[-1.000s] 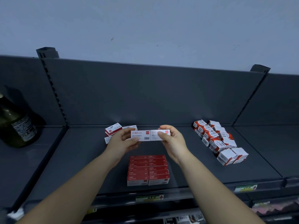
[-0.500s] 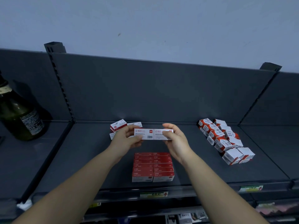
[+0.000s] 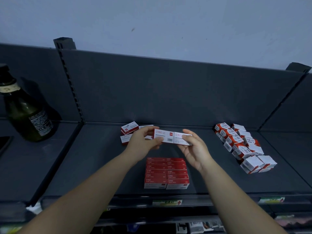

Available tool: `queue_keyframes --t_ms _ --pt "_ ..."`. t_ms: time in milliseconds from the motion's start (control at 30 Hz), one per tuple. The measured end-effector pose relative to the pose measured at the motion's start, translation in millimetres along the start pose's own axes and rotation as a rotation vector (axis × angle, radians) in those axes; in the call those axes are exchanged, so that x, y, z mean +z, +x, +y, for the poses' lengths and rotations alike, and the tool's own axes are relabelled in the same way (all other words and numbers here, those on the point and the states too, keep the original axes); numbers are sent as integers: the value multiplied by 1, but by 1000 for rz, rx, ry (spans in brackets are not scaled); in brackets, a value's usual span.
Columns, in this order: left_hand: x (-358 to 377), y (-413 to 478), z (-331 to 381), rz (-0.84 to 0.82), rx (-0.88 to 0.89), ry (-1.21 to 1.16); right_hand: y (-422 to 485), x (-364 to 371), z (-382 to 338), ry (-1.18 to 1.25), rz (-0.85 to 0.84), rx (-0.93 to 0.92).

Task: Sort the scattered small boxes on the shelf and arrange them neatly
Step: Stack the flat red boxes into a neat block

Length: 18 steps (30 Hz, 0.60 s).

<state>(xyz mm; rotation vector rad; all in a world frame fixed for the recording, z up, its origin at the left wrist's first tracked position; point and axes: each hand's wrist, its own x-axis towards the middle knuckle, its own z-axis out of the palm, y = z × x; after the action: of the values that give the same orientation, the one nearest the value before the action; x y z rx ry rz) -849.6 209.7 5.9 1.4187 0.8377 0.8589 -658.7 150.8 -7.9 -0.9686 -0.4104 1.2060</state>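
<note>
Two white-and-red staple boxes are held end to end above the dark shelf (image 3: 101, 166). My left hand (image 3: 143, 142) grips the left box (image 3: 163, 135), and my right hand (image 3: 194, 147) pinches the right box (image 3: 181, 140). Below them a neat block of red staple boxes (image 3: 166, 173) lies in two columns near the shelf's front. A few loose red-and-white boxes (image 3: 129, 130) lie behind my left hand, partly hidden by it.
A scattered row of orange-and-white small boxes (image 3: 239, 146) runs along the right of the shelf. A dark green bottle (image 3: 27, 114) stands on the neighbouring shelf to the left. The grey back panel (image 3: 168, 92) rises behind. Price labels (image 3: 167, 202) line the front edge.
Both hands keep the two boxes held together at about the same height. The camera has drifted, shifting the scene slightly right and showing more of the bottle.
</note>
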Motion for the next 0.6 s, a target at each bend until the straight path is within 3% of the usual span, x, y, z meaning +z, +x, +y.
queue_keyframes --t_ms 300,467,600 --pt "1 2 0 34 66 43 2 -3 -3 96 -78 -21" --pt "-9 10 -14 120 -24 25 6 -7 -4 -306 -98 -36" --pt "-19 16 -29 84 -137 196 4 -10 6 -638 -100 -45"
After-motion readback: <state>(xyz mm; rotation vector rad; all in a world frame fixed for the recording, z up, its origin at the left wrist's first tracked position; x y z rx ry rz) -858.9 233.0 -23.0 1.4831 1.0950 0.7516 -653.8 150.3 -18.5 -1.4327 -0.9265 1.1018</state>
